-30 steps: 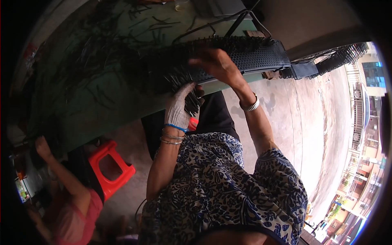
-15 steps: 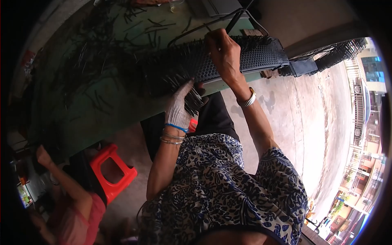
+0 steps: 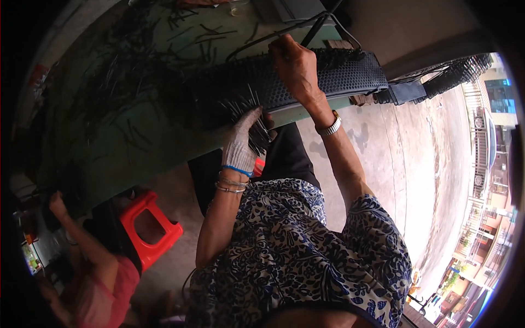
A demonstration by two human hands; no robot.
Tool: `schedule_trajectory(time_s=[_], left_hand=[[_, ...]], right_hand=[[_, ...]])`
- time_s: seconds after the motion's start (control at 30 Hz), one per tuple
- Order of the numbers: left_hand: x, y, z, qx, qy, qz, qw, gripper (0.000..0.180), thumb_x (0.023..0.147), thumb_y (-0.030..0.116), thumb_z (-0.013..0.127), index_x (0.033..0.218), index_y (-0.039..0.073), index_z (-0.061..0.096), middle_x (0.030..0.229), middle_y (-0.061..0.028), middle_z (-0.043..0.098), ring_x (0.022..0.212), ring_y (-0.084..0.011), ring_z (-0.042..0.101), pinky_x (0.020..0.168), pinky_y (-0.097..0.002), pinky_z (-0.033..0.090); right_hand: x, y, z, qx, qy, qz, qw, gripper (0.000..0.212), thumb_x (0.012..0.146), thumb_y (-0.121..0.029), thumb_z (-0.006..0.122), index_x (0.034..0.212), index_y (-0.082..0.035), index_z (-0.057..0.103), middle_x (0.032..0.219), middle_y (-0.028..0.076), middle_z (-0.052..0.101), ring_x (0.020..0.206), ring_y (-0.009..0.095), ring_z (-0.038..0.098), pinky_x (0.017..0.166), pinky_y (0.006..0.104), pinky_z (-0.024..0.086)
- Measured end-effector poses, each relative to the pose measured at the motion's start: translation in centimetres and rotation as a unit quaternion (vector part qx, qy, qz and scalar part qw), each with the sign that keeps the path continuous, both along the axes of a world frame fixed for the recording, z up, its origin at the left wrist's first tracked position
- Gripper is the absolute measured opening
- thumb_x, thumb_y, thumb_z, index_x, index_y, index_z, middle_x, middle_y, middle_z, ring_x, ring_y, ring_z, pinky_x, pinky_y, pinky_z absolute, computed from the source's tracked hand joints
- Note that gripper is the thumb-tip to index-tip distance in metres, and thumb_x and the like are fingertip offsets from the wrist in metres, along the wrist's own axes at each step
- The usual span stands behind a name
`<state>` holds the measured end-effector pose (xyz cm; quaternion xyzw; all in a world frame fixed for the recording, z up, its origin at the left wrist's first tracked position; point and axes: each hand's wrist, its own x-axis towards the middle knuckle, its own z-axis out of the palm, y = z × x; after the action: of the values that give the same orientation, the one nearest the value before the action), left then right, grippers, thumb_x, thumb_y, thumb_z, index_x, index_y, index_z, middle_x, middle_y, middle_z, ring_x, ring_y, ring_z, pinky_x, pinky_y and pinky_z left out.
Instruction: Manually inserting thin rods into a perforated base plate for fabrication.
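Note:
A long, dark panel full of small holes (image 3: 350,77) lies along the near edge of the green table, with a row of thin dark pieces standing along its far side. My left hand (image 3: 239,136), in a pale knit glove with a blue cuff, is closed round a bundle of thin dark sticks (image 3: 259,136) at the panel's near edge. Over the panel's far side is my bare right hand (image 3: 298,68), a metal-banded watch on its wrist. Its fingers are pinched together, and whatever is between them is too small or hidden to make out.
Many loose dark sticks (image 3: 123,71) lie scattered over the green table (image 3: 158,147). A black wire frame (image 3: 314,30) stands behind the panel. Below the table's left part is a red stool (image 3: 174,234), beside a person in a pink top (image 3: 112,290).
My right hand has shifted slightly left and away from me along the panel. The sticks in my left hand have fanned out a little. The person at lower left has moved slightly.

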<state>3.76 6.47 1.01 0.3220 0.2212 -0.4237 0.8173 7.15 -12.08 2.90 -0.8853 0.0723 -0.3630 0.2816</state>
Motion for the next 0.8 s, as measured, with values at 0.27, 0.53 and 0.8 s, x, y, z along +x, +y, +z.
schedule_trajectory(time_s=[0.27, 0.53, 0.8], left_hand=[[-0.4, 0.2, -0.1, 0.003, -0.019, -0.009, 1.0, 0.011, 0.086, 0.013, 0.065, 0.094, 0.005, 0.064, 0.078, -0.0081, 0.066, 0.066, -0.0195, 0.065, 0.056, -0.0324, 0.055], [-0.6, 0.4, -0.1, 0.01, -0.02, -0.002, 1.0, 0.012, 0.085, 0.012, 0.066, 0.094, 0.003, 0.064, 0.078, -0.0096, 0.067, 0.065, -0.0201, 0.066, 0.055, -0.0331, 0.056], [-0.7, 0.0, -0.3, 0.022, -0.025, -0.001, 0.999, 0.014, 0.084, 0.011, 0.068, 0.092, 0.001, 0.064, 0.077, -0.0109, 0.067, 0.061, -0.021, 0.066, 0.053, -0.0332, 0.056]], right_hand=[[0.6, -0.1, -0.5, 0.019, -0.022, 0.042, 0.999, 0.008, 0.087, -0.009, 0.063, 0.092, -0.003, 0.061, 0.07, 0.009, 0.064, 0.057, 0.015, 0.062, 0.053, 0.0269, 0.047], [0.2, 0.2, 0.5, -0.006, 0.014, 0.044, 0.999, 0.009, 0.087, -0.011, 0.063, 0.091, -0.003, 0.06, 0.07, 0.009, 0.063, 0.06, 0.018, 0.063, 0.055, 0.0285, 0.048], [0.0, 0.0, 0.1, -0.005, 0.014, 0.061, 0.998, 0.008, 0.085, -0.01, 0.062, 0.09, -0.004, 0.06, 0.072, 0.011, 0.064, 0.065, 0.026, 0.065, 0.058, 0.0324, 0.049]])
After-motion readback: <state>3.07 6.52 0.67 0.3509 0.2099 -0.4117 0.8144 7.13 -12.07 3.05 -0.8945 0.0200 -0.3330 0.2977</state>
